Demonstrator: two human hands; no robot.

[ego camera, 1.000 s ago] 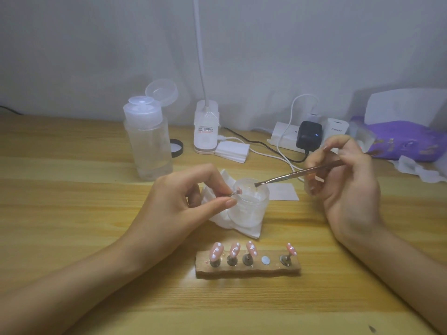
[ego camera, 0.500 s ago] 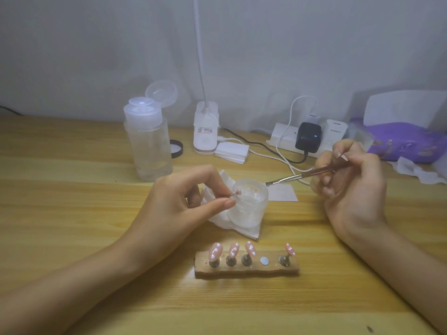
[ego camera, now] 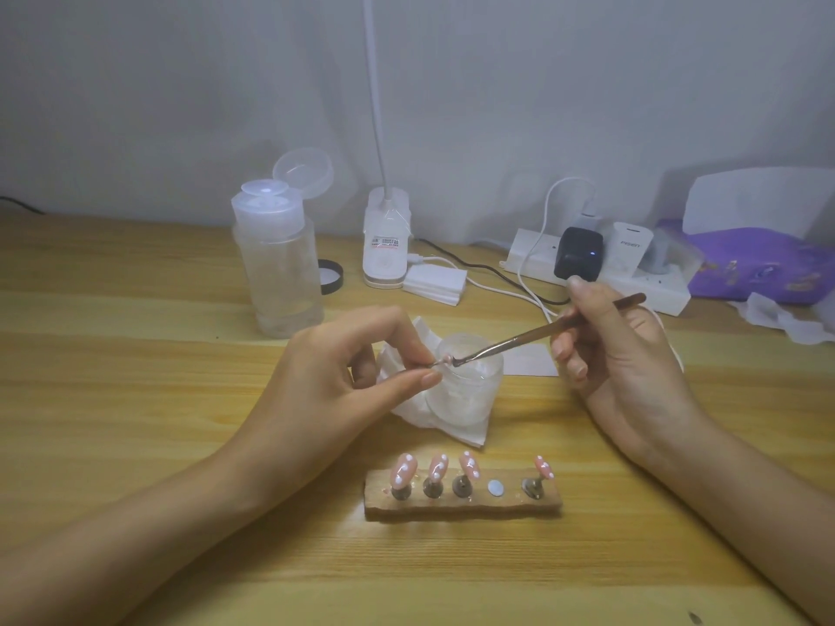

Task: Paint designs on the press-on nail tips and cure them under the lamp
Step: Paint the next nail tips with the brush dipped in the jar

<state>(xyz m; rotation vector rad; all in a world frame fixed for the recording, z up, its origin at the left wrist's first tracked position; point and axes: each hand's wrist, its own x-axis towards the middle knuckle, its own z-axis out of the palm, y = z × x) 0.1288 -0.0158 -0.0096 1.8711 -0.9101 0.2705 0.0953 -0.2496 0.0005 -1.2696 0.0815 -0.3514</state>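
At table centre, above the frosted jar (ego camera: 465, 386): left hand (ego camera: 343, 377), thumb and forefinger pinched together on a small metal stand. The stand carries one nail tip (ego camera: 445, 360), held over the jar's near-left rim. Remaining fingers curled under.

Right hand (ego camera: 619, 354) clamped round a thin brush (ego camera: 542, 331), thumb up along the handle. Brush slants down and left. Its point is at the held nail tip; cannot tell whether it actually touches.

The jar sits on a crumpled tissue (ego camera: 470, 433). A slip of paper (ego camera: 528, 361) lies just behind, partly hidden by the right hand.

Nearer the camera: a wooden holder block (ego camera: 461, 506) on the table (ego camera: 135, 399). Four pink tips with white dots stand on it, three grouped at left (ego camera: 437, 467) and one at right (ego camera: 543, 467). Between them is a bare metal disc (ego camera: 495, 488).

Farther back, left: a clear pump bottle (ego camera: 280, 264), cap flipped open, with a black-rimmed lid (ego camera: 332, 276) just beside it. Centre back: a white lamp base (ego camera: 386, 241), neck rising out of frame. Right back: a power strip (ego camera: 641, 284) with a black adapter (ego camera: 578, 253) plugged in. Far right: a purple pack (ego camera: 768, 264).
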